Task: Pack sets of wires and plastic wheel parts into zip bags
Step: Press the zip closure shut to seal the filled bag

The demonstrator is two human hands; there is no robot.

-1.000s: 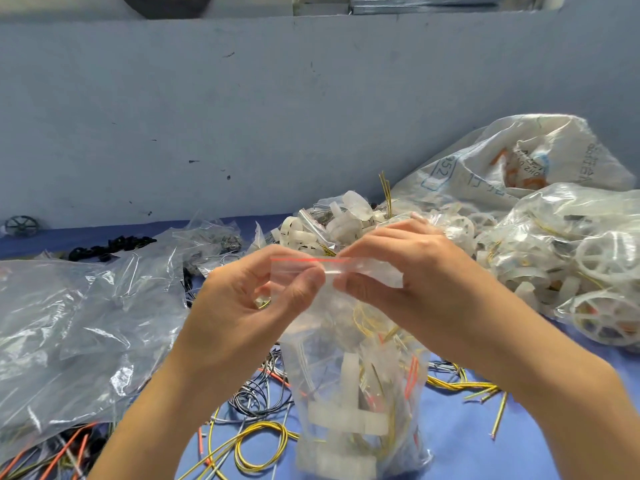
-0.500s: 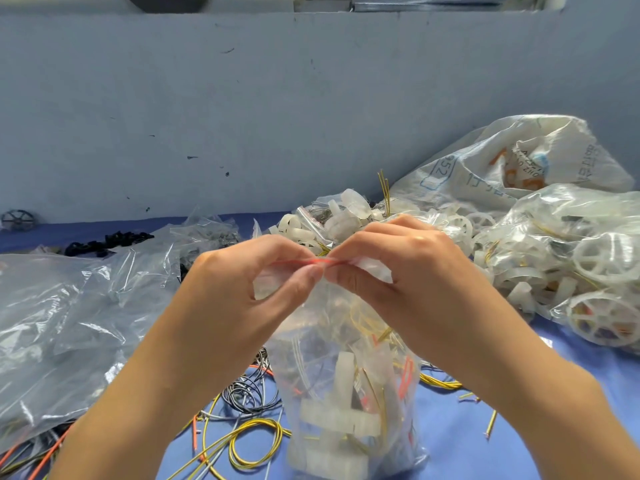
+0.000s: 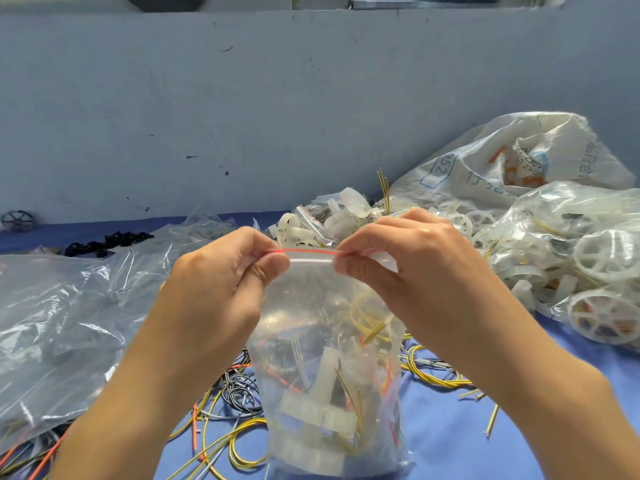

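- Zip bag (image 3: 332, 341): clear, red-lined seal, held upright above the blue table (image 3: 450, 441); white wheel parts (image 3: 322, 410) and wires (image 3: 367, 317) inside.
- Left hand (image 3: 221, 289): thumb and fingers pinch the seal's left end.
- Right hand (image 3: 412, 271): pinches the seal's right end.
- Loose wires (image 3: 235, 441): on the table beneath.
- Packed bags (image 3: 575, 265): heaped at right.

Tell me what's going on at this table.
A person is holding a clear zip bag upright over the blue table. The left hand and right hand each pinch its red-lined zip strip, apparently pressing it closed. Whether it is sealed all the way across is unclear. Inside are white plastic wheel parts and some wires. Loose wires lie underneath, and filled bags of white wheels are piled at the right.
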